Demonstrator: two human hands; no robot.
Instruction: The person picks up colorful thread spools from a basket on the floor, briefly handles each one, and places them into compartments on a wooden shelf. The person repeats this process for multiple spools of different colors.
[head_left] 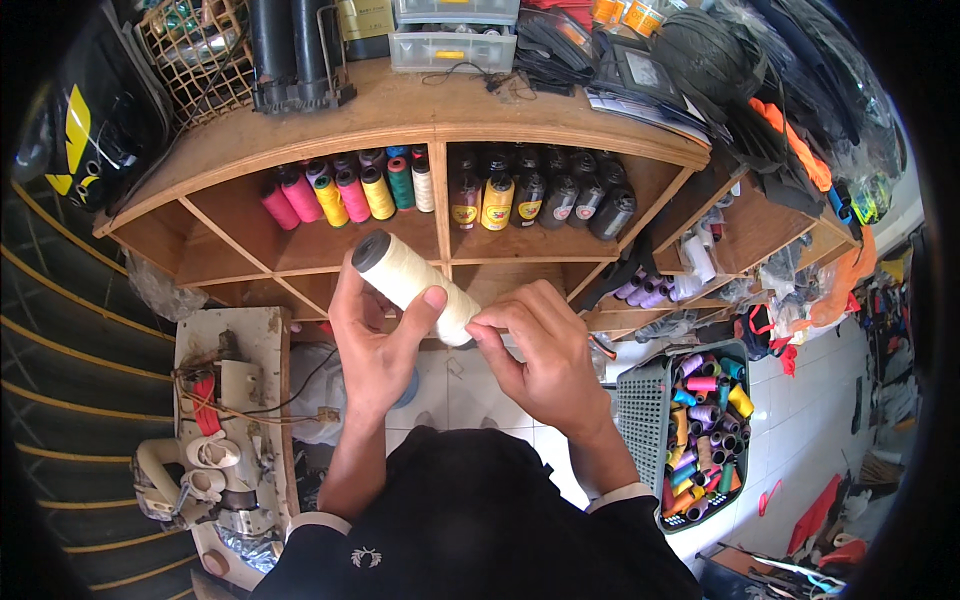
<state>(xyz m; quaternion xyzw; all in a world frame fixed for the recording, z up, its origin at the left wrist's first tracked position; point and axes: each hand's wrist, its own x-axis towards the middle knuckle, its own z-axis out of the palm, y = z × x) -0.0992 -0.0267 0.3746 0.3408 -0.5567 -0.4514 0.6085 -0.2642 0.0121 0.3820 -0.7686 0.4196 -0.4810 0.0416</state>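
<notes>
A large cream spool of thread with a dark end lies tilted across my left hand. The fingers wrap behind it and the thumb presses on its front. At the spool's lower right end, the thumb and forefinger of my right hand are pinched together, touching or very near the thread. Whether a loose thread end is between those fingertips is too fine to make out. Beyond my hands, a shelf compartment holds pink, yellow, green and white thread spools standing in rows.
Dark and yellow bottles fill the neighbouring compartment of the wooden shelf. On the left stands a sewing machine on a board. A grey-green basket of mixed spools sits on the tiled floor at right.
</notes>
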